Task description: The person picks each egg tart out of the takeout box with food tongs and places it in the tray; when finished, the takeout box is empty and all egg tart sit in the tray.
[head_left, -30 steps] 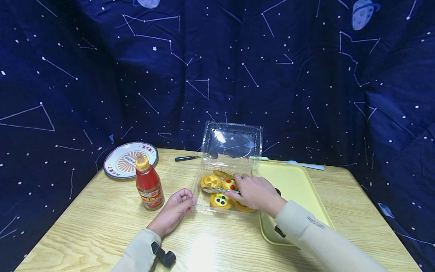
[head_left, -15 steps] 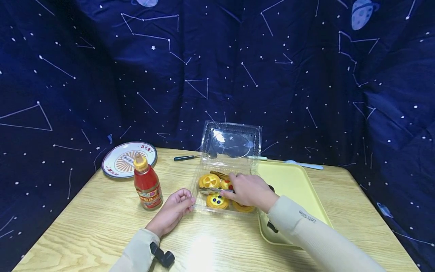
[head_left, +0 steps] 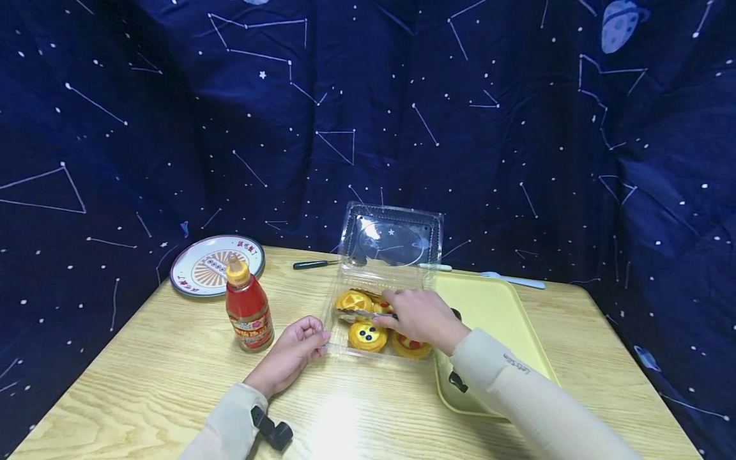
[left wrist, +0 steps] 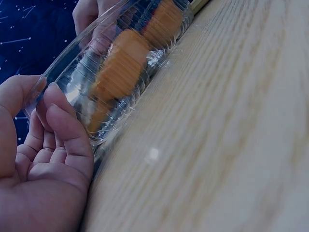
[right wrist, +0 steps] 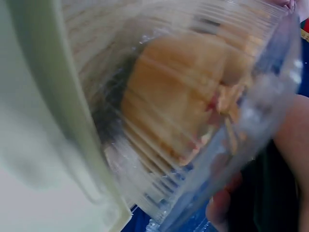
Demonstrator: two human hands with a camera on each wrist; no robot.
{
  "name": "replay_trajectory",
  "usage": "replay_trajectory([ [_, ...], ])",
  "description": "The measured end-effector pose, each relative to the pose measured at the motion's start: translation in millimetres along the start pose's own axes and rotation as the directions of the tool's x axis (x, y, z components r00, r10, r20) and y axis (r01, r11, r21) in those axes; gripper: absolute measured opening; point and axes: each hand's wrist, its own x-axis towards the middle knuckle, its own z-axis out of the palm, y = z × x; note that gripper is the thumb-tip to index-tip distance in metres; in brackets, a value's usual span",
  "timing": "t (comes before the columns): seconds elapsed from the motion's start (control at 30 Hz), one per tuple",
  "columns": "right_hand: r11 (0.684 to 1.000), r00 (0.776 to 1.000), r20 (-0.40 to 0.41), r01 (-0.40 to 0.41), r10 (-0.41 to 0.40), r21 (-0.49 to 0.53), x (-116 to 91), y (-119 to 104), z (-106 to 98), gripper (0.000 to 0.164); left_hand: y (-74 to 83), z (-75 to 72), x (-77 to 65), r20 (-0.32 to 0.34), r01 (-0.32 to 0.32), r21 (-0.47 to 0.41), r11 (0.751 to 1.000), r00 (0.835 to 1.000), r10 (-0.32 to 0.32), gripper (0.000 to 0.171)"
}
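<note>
A clear plastic clamshell box (head_left: 345, 350) with its lid raised holds several toy egg tarts. My left hand (head_left: 296, 350) pinches the box's front left corner, thumb above the rim in the left wrist view. With my right hand (head_left: 422, 317) I grip metal tongs (head_left: 359, 315) that reach into the box. The tongs' two arms lie on either side of the tart with orange wedges (head_left: 353, 300); whether they touch it I cannot tell. Closer to me sit a blueberry tart (head_left: 368, 337) and a red-topped tart (head_left: 411, 347). Another red-topped tart (head_left: 382, 308) is partly hidden by my right hand.
A yellow tray (head_left: 489, 300) stands against the box's right side, beneath my right forearm. To the left are a red sauce bottle (head_left: 250, 313) and a patterned plate (head_left: 198, 265). A dark-handled utensil (head_left: 310, 264) and a blue fork (head_left: 517, 282) lie at the back.
My right hand has shifted slightly left, and the tongs' arms have drawn closer together about the orange-wedge tart. The front right tart shows more. My left hand stays at the box corner.
</note>
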Motion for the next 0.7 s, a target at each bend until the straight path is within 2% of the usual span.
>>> replay_trajectory([
  [0.23, 0.999, 0.996, -0.092, -0.010, 0.015, 0.052, -6, 8, -3, 0.057, 0.7, 0.0, 0.9, 0.001, -0.006, 0.001, 1.000, 1.000, 0.006, 0.015],
  [0.37, 0.997, 0.991, -0.131, -0.004, 0.015, 0.081, -10, 12, -5, 0.062, 2.1, 0.3, -0.5, -0.010, 0.002, -0.004, 1.000, 1.000, -0.002, 0.016],
  [0.5, 0.994, 0.987, -0.158, 0.004, 0.013, 0.105, -18, 16, -7, 0.068, 3.5, 0.8, -1.2, -0.014, 0.012, -0.005, 1.000, 1.000, -0.012, 0.017],
  [0.7, 0.993, 0.974, -0.225, 0.030, -0.004, 0.114, -33, 22, -11, 0.068, 2.9, 0.5, -1.8, -0.009, 0.015, -0.003, 1.000, 1.000, -0.015, 0.018],
])
